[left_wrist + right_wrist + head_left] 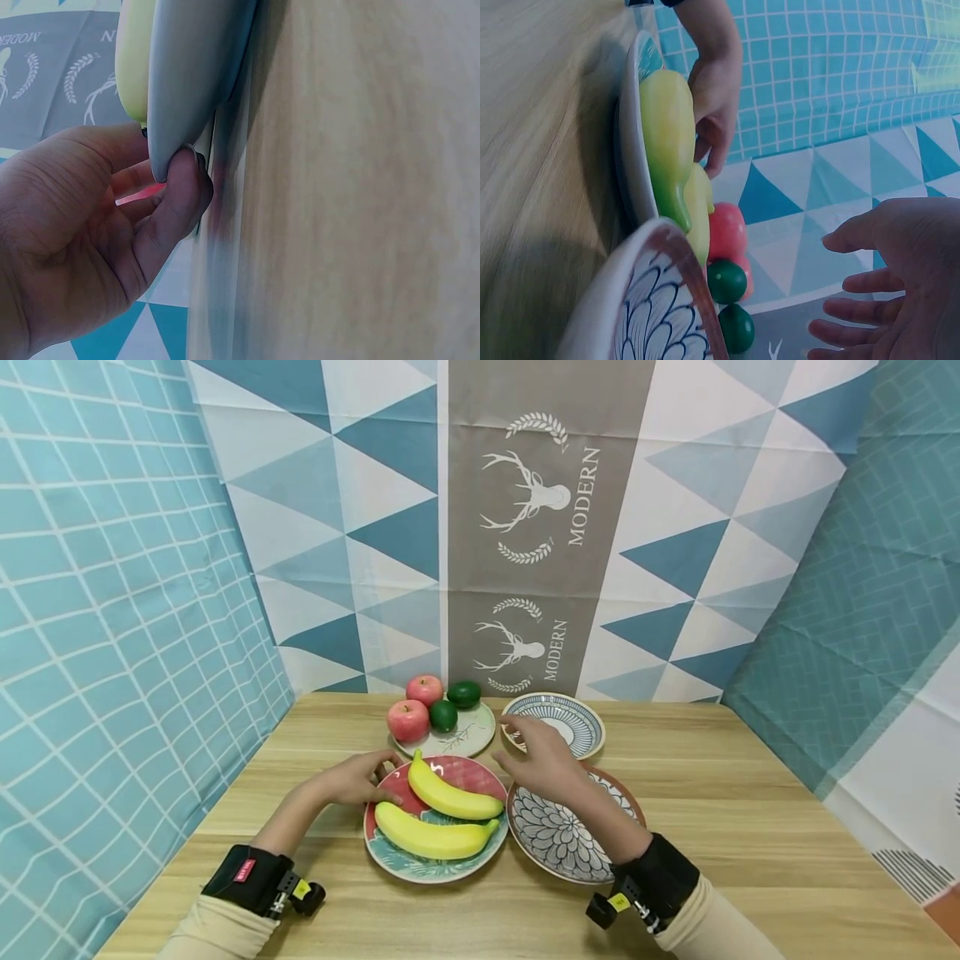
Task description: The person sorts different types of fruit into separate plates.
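- The red plate (pixel 390 843) sits on the table's (pixel 750 827) near middle and carries two bananas (pixel 450 797), one lying partly across the other.
- The left hand (pixel 358 779) pinches the plate's rim at about 10 o'clock; in the left wrist view the thumb (pixel 176 202) is tucked under the edge with the fingers over it.
- Judged risk: a one-sided lift would tilt the plate toward 4 o'clock, and the loose bananas could roll off.
- The right hand (pixel 542 758) hovers with fingers spread and relaxed, holding nothing, over the gap between the red plate and the petal plate (pixel 555 843) at 3 o'clock.
- That plate nearly touches the red one, so sliding could knock the rims together.
- At 12 o'clock, the fruit plate (pixel 472 739) with apples (pixel 408 720) and limes (pixel 443 716) sits close; a forward push could bump it.
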The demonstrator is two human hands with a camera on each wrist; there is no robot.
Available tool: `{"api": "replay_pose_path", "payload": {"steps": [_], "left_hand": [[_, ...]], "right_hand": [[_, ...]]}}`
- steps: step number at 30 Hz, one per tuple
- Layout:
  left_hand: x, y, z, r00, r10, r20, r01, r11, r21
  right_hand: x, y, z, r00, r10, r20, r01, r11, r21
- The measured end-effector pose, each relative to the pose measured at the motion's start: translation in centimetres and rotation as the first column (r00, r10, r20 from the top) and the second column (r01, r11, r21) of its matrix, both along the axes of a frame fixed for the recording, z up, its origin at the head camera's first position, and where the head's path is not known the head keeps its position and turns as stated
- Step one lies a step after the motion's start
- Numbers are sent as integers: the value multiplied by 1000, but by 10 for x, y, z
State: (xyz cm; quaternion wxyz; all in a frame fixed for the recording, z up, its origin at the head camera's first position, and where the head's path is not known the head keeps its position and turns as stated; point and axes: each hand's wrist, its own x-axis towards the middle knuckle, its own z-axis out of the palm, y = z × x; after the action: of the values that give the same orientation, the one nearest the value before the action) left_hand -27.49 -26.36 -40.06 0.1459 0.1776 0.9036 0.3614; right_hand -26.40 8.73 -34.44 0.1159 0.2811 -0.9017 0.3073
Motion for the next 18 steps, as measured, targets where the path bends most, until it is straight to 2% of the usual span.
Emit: {"api": "replay_pose_path", "payload": {"steps": [4,7,11,18], "left_hand": [[0,-1,0,1000,-19,-12,19,1000,-7],[-1,-1,-1,1000,-8,-4,8,1000,-4],[-2,-1,-1,1000,8,4,-8,1000,0],[-3,-1,-3,1000,-6,0,6,1000,0]], "right_hand": [[-3,8,-1,999,-25,-27,25,1000,11],[-6,17,0,998,-53,-16,54,998,17],[-12,31,0,998,-62,-24,62,998,-6],[-20,55,-1,996,-88,-29,87,996,-34]]}}
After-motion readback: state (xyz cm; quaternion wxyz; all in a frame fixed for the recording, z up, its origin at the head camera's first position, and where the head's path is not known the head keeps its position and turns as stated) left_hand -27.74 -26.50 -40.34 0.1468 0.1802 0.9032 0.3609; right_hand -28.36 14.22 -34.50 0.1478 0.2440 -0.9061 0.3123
